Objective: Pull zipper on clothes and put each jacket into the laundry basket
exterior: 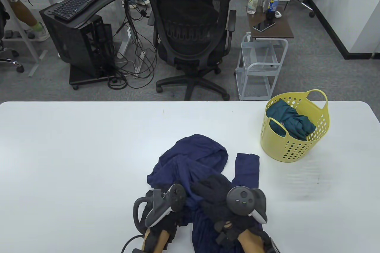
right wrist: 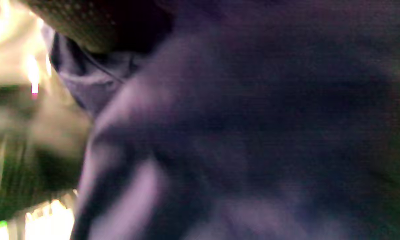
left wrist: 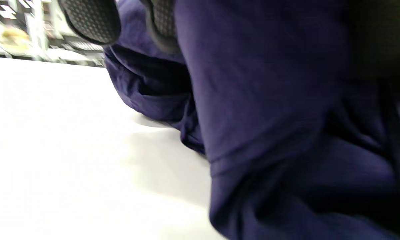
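Trackers (exterior: 175, 202) hide both hands' fingers on the navy jacket (exterior: 190, 161).

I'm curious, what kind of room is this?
Probably an office or lab: a keyboard on a computer stand, an office chair with a person working at a desk, and grey carpet.

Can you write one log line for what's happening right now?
both hands on navy jacket | teal jacket in yellow basket | zipper hidden
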`<state>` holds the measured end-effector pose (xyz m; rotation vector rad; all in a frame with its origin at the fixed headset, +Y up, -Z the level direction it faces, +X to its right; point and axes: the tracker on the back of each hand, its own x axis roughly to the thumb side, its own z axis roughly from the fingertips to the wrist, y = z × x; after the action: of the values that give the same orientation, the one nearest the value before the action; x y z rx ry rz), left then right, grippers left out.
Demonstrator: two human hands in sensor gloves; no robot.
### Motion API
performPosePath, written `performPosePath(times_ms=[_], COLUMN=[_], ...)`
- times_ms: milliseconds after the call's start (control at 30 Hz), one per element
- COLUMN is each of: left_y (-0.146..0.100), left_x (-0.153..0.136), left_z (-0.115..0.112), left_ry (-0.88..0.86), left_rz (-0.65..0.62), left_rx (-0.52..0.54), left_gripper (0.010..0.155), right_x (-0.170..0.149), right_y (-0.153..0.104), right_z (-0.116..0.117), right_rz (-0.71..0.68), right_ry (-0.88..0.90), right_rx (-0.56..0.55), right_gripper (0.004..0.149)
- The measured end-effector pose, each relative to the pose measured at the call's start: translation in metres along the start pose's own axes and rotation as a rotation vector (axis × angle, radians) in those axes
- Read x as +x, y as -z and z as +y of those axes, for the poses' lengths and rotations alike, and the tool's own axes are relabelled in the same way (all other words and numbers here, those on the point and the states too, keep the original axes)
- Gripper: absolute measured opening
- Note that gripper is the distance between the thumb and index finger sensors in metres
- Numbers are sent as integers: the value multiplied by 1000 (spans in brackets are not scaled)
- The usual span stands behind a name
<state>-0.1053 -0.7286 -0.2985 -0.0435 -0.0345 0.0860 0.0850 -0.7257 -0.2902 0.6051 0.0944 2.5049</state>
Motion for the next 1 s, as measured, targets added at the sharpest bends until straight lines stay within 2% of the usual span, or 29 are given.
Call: performPosePath(times_ms=[67, 233, 367, 467, 567, 633, 700, 800, 900, 933, 1000], left_y=[1, 1, -3, -5, -3, 0, 5, 8, 8, 6, 5], left_x=[-7, -41, -64, -75, -84, -86, -85, -86, -85, -82, -73], left_z=[0, 2, -4, -6, -12, -23, -32, -30, -11, -1, 10], left_ry=[-40, -259, -572, -664, -917, -1176, -1336, -1219, -860, -679, -420], left_rz=[42, 163, 289, 347, 314, 266, 214, 177, 141, 144, 127], left_rx=[25, 106, 187, 204, 132, 36, -52, -50, 59, 123, 168], left_gripper=[58, 55, 54, 54, 53, 53, 53, 52, 52, 53, 55], right_x=[5, 13, 8, -3, -18, -25, -31, -38, -46, -49, -53], right_y=[7, 19, 23, 23, 21, 19, 17, 16, 15, 14, 12], right_z=[19, 51, 53, 46, 37, 30, 27, 25, 22, 20, 17], right_rz=[53, 192, 291, 380, 451, 476, 492, 511, 533, 539, 546], right_ry=[-194, -418, -476, -475, -422, -379, -358, -350, -322, -307, -285], right_rx=[125, 227, 219, 188, 163, 138, 131, 141, 153, 153, 152], right_gripper=[64, 72, 71, 62, 57, 55, 55, 55, 55, 55, 55])
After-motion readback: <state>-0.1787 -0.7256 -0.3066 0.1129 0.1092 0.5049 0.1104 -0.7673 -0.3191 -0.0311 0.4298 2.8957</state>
